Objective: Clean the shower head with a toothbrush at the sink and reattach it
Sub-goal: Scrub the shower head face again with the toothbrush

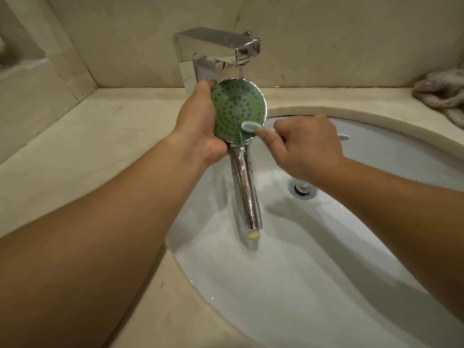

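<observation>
two hands share the work: left hand [200, 121] grips the rim of the shower head [238, 110], held face-up over the sink [313, 247] under a thin stream from the tap [216, 50]; right hand [305, 144] pinches the toothbrush [251, 126], bristles on the green face. wet chrome likely makes it slippery, stiff and fairly light; the rim or the handle looks the safest hold. pale stone counter [100, 136] surrounds the basin, beige tiled walls behind, a crumpled cloth [444, 94] at far right.

A bathroom: white sink [326, 285], chrome faucet [216, 51], stone counter [100, 136].
</observation>
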Tool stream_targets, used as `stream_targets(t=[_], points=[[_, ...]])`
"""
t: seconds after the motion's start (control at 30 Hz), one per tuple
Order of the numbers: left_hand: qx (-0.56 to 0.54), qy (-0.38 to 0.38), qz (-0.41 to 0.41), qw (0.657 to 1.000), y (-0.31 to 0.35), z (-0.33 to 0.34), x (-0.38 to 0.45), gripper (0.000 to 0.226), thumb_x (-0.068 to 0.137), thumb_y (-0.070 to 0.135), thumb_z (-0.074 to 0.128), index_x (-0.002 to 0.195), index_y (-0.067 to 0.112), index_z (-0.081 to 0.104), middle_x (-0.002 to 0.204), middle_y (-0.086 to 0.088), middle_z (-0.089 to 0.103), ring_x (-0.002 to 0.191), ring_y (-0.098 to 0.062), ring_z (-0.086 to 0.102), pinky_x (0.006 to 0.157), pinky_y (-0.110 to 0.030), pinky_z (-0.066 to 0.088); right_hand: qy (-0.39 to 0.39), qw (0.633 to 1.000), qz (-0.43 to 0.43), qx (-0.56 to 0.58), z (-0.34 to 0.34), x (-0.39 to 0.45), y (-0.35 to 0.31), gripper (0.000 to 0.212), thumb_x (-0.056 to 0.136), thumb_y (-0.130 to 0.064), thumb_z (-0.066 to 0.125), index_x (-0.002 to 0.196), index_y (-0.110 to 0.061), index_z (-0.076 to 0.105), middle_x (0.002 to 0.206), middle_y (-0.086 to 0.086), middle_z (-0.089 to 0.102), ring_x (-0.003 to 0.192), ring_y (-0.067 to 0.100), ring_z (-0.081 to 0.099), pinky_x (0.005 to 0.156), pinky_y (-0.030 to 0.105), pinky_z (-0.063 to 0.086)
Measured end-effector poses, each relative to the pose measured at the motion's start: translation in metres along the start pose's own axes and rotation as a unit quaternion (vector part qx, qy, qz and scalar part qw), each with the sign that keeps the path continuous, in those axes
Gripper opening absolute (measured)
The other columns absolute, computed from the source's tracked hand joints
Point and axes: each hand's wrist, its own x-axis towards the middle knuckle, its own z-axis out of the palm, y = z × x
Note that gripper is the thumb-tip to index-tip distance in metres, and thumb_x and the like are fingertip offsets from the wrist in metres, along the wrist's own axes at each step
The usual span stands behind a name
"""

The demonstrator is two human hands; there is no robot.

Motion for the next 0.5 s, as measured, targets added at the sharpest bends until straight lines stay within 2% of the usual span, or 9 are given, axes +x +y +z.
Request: stream_targets(t=[0.07,0.2,0.3,0.37,0.43,0.5], points=[[-0.01,-0.003,0.002,1.0,0.0,0.001,-0.001,0.054,0.102,0.051,0.049,0.137,0.013,0.067,0.125,-0.014,0.076,0.111,-0.034,0.074,0.076,-0.051,0.063,-0.002,0.999,0.05,0.016,-0.005,0.005,-0.001,0.065,0.096,-0.066,0.025,0.058,-0.016,0.041,0.048,-0.003,0.042,0.047,0.02,0.041,0.049,0.028,0.022],[0.014,-0.001,0.008,1.0,-0.002,0.003,-0.002,0.053,0.103,0.046,0.045,0.138,0.012,0.065,0.123,-0.014,0.076,0.103,-0.032,0.076,0.07,-0.047,0.064,0.006,1.0,-0.028,-0.013,-0.001,0.003,-0.007,0.065,0.095,-0.066,0.022,0.056,-0.017,0.037,0.046,-0.004,0.035,0.044,0.026,0.036,0.057,0.032,0.037],[0.005,0.002,0.012,1.0,-0.001,0.003,-0.001,0.053,0.102,0.048,0.048,0.137,0.012,0.066,0.124,-0.015,0.075,0.109,-0.034,0.075,0.076,-0.052,0.063,-0.006,0.998,0.066,0.016,-0.007,0.009,-0.004,0.068,0.095,-0.068,0.023,0.06,-0.014,0.045,0.048,-0.003,0.041,0.052,0.029,0.046,0.05,0.031,0.029],[0.006,0.004,0.008,1.0,0.0,0.002,-0.001,0.054,0.102,0.049,0.047,0.137,0.013,0.066,0.125,-0.015,0.075,0.11,-0.034,0.075,0.081,-0.053,0.062,-0.002,0.999,0.036,0.007,-0.003,0.008,-0.009,0.069,0.095,-0.069,0.021,0.06,-0.016,0.049,0.047,-0.004,0.041,0.051,0.026,0.047,0.054,0.031,0.035],[0.013,0.005,0.01,1.0,-0.001,0.002,-0.001,0.054,0.102,0.049,0.046,0.136,0.013,0.067,0.123,-0.014,0.076,0.102,-0.032,0.076,0.076,-0.05,0.063,-0.014,1.0,0.0,0.019,0.001,0.004,-0.012,0.066,0.094,-0.067,0.019,0.056,-0.018,0.041,0.046,-0.005,0.038,0.046,0.025,0.043,0.058,0.033,0.042],[0.004,0.003,0.01,1.0,-0.001,0.003,-0.001,0.054,0.102,0.05,0.048,0.135,0.012,0.068,0.122,-0.015,0.076,0.1,-0.032,0.076,0.071,-0.049,0.064,-0.005,0.997,0.061,0.049,-0.002,0.007,-0.01,0.066,0.094,-0.068,0.02,0.057,-0.016,0.039,0.048,-0.003,0.041,0.05,0.027,0.046,0.052,0.033,0.039]])
